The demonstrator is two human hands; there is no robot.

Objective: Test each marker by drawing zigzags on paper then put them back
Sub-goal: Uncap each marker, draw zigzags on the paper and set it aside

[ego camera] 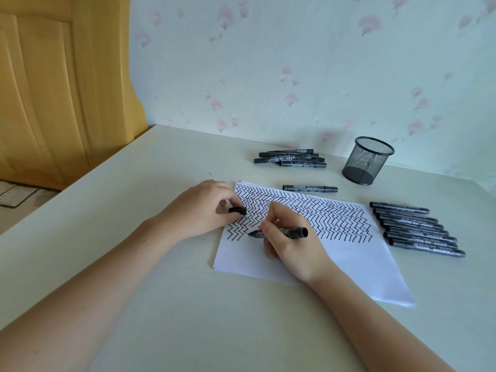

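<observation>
Now, right hand [292,245]: fingers curled round an uncapped marker [281,233], tip on the paper [268,267].
Left hand [204,210]: just left of that grip, pinching the cap [237,210], resting on the sheet's edge.
Marker row [416,229]: right of the grip, beside the paper.
Single marker [310,188]: beyond the sheet.
Mesh cup [366,161]: farther right; nothing visible inside.
Marker pile [291,158]: farthest back.

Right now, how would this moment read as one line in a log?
right hand: holds marker, tip on paper | left hand: holds cap | pen cup: empty
</observation>
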